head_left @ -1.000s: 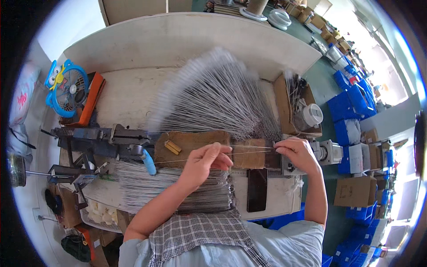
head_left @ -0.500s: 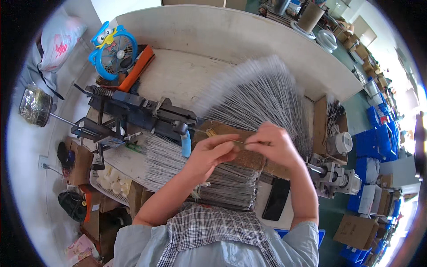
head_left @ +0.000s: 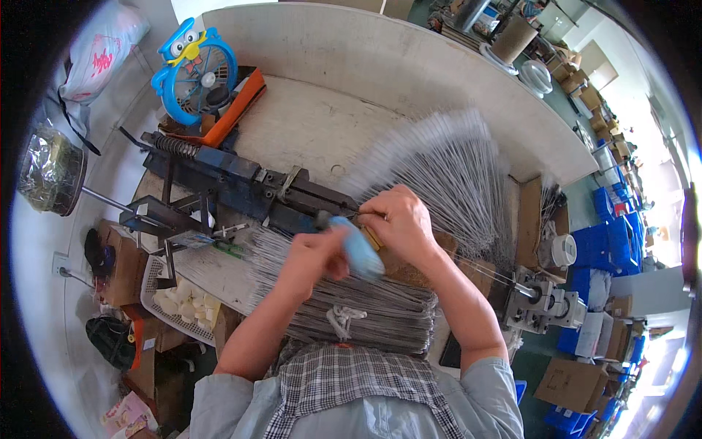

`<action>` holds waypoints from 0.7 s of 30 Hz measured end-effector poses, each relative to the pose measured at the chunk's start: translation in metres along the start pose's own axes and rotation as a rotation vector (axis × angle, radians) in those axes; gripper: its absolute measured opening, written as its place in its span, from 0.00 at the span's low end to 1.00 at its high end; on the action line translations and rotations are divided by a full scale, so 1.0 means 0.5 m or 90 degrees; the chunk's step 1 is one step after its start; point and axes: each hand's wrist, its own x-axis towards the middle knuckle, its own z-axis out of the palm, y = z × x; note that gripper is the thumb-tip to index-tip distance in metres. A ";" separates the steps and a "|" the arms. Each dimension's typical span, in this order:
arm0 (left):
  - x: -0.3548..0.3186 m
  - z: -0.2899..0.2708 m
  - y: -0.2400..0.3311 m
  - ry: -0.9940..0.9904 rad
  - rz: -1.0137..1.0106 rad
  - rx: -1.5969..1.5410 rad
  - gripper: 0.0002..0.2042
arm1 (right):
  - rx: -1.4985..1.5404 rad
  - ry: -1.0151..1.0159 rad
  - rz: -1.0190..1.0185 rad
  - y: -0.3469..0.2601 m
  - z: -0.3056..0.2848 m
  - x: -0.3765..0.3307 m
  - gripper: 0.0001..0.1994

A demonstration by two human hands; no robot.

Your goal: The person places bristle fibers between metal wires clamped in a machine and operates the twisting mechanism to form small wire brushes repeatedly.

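My left hand (head_left: 313, 262), blurred by motion, is curled against the blue lever handle (head_left: 358, 249) on the dark metal bench device (head_left: 245, 183). The handle is smeared too and slants toward me. At the device's right end, my right hand (head_left: 401, 223) is closed in a pinch on a thin wire-like strand, mostly hidden by the fingers. A small yellowish piece (head_left: 371, 238) shows just below these fingers. Under my hands lies a bundle of thin grey wires (head_left: 380, 311), with a pale tie (head_left: 344, 318) around it.
A fan of grey wires (head_left: 446, 175) spreads at the back right. A blue fan (head_left: 197, 80) stands back left beside an orange-edged box (head_left: 238, 110). Motor-like metal machinery (head_left: 545, 298) sits at the right edge. A white basket (head_left: 172, 296) holds pale pieces at lower left.
My right hand has moved left to the device's end with the strand. My left hand has let go of the strand and reached the blue handle, which has swung toward the right.
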 end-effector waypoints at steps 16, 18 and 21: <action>0.044 0.055 -0.108 -0.049 0.037 -0.359 0.07 | 0.065 -0.037 -0.067 0.006 -0.051 -0.134 0.06; 0.051 0.050 -0.109 0.011 0.150 0.109 0.04 | 0.087 -0.063 -0.043 0.022 -0.005 -0.143 0.09; 0.054 0.038 -0.091 0.071 0.182 0.320 0.07 | -0.023 0.080 0.022 0.042 0.060 -0.117 0.13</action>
